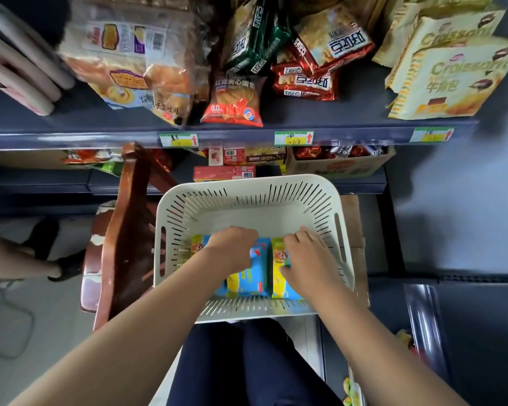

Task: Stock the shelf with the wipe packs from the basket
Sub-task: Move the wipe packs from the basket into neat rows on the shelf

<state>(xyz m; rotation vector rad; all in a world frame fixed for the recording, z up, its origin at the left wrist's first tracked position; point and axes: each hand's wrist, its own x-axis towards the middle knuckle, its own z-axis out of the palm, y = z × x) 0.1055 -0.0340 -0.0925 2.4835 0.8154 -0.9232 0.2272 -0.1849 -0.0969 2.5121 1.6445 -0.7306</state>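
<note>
The shelf (pixel 247 124) fills the view ahead of me, its dark upper board crowded with snack bags (pixel 235 101) and croissant bags (pixel 449 80). Price tags (pixel 294 138) run along its front edge. Below it and to my left stands a wooden chair (pixel 129 230). Just beside the chair, in front of my legs, sits the white slotted basket (pixel 247 200).

The wipe packs lie flat and side by side on the basket floor, at the end nearest me. Both of my hands are down inside the basket. My left hand (pixel 232 244) is on the blue pack (pixel 254 276), fingers curled down over its far end with the tips hidden. My right hand (pixel 308 256) grips the yellow pack (pixel 279 281) next to it, fingers bent over the top and thumb against its left side.
</note>
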